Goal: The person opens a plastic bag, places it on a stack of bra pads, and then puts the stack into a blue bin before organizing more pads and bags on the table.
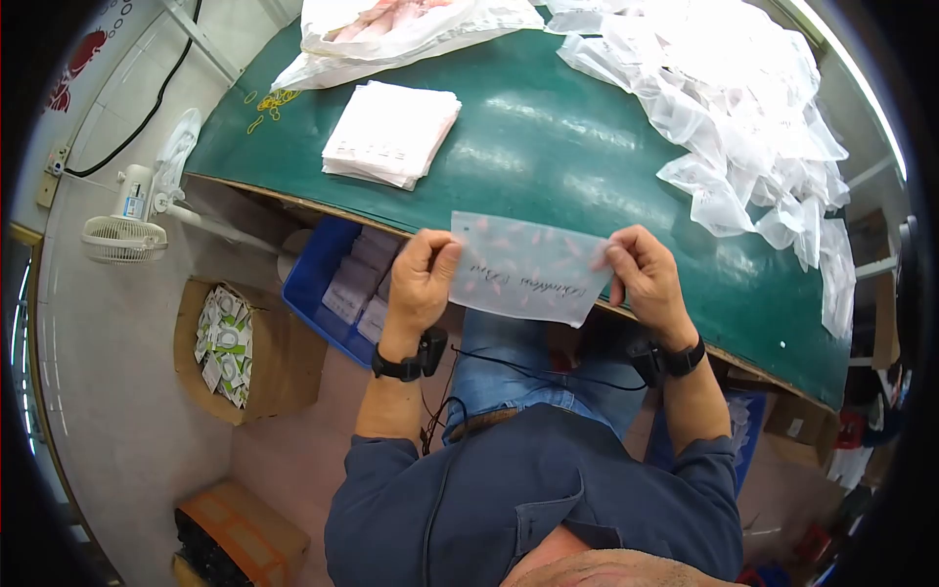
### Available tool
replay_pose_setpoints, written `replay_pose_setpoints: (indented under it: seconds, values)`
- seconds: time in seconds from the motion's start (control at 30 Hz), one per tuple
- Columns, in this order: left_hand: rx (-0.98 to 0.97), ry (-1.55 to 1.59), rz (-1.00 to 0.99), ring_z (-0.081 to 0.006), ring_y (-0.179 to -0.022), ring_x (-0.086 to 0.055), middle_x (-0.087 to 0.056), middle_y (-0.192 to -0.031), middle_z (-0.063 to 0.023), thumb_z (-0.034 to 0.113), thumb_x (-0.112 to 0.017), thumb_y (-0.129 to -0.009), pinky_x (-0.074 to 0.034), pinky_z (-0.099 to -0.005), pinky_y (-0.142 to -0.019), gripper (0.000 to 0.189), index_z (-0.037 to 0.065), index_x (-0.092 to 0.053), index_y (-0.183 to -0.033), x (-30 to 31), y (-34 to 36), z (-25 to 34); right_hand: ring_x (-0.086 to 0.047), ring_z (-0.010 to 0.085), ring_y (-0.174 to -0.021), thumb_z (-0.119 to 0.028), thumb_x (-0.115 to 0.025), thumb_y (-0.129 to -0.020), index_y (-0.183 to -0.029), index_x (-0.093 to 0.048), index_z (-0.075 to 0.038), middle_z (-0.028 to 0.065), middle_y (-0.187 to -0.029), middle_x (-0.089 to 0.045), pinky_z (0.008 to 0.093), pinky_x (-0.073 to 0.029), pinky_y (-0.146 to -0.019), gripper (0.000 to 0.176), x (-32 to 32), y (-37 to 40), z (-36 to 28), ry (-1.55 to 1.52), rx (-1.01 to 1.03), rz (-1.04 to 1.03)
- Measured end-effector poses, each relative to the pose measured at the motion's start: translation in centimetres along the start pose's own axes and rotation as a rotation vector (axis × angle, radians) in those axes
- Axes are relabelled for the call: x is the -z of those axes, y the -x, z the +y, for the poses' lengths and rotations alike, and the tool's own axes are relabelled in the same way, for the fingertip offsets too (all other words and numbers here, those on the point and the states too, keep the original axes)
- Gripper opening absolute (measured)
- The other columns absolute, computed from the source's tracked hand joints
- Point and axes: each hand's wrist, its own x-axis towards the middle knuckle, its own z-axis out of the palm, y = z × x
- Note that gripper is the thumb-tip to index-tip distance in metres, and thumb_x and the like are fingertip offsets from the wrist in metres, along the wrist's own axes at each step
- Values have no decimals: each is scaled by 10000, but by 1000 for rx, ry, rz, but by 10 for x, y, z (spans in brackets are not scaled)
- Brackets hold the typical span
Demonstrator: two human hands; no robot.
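Stretched between my two hands is a translucent plastic bag [528,264] with dark printed lettering and small pinkish pieces showing through it. My left hand [423,279] pinches its left edge between thumb and fingers. At the upper right corner, my right hand [646,277] grips it the same way. The bag hangs over the front edge of the green table [518,127], above my lap. On the table beyond my left hand lies a neat stack of white bags [391,132].
A heap of loose clear bags [734,108] covers the table's right side. At the back sits a white sack [411,49] with pinkish contents. Yellow rubber bands [274,103] lie far left. Below stand a blue bin [318,284], a carton of packets [249,342] and a fan [127,235].
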Motion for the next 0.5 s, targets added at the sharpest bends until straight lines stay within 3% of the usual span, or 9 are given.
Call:
replay_pose_setpoints:
  seconds: [0.17, 0.23, 0.33, 0.37, 0.5]
  values:
    - [-159, -320, 131, -75, -727, -559, -591, -766, -22, 80, -662, -989, -461, -235, -635, 66, 15, -655, -1002, 48, -60, 20, -654, 105, -656, -133, -541, -1065, -1053, -580, -9, 83, -936, -720, 232, -532, -605, 131, -25, -73, -36, -76, 137, 9]
    - [-161, -224, 178, -77, -733, -573, -612, -799, -28, 78, -663, -984, -466, -235, -637, 68, 17, -653, -1013, 66, -92, 23, -688, 123, -712, -122, -544, -1062, -1067, -581, -1, 97, -954, -726, 240, -556, -651, 127, -42, -102, -56, -94, 178, 17]
    - [-254, -132, 275, -84, -754, -606, -657, -873, -44, 79, -668, -974, -482, -233, -656, 91, 20, -654, -1042, 100, -146, 15, -719, 157, -839, -95, -570, -1045, -1079, -599, 17, 113, -978, -737, 264, -573, -741, 121, -71, -142, -80, 77, 641, 86]
    - [-342, -135, 323, -89, -769, -624, -680, -915, -55, 82, -673, -969, -492, -232, -672, 111, 21, -656, -1060, 112, -163, 11, -719, 157, -839, -95, -570, -1045, -1079, -599, 17, 113, -978, -737, 264, -573, -741, 121, -82, -156, -84, 75, 644, 79]
    - [-297, -245, 380, -104, -859, -631, -706, -1015, -66, 85, -614, -1010, -513, -233, -785, 168, 15, -643, -1160, 163, -207, -37, -721, 186, -932, -52, -586, -1022, -1079, -622, 22, 123, -1014, -750, 299, -570, -810, 100, -129, -213, -76, 333, 841, 55]
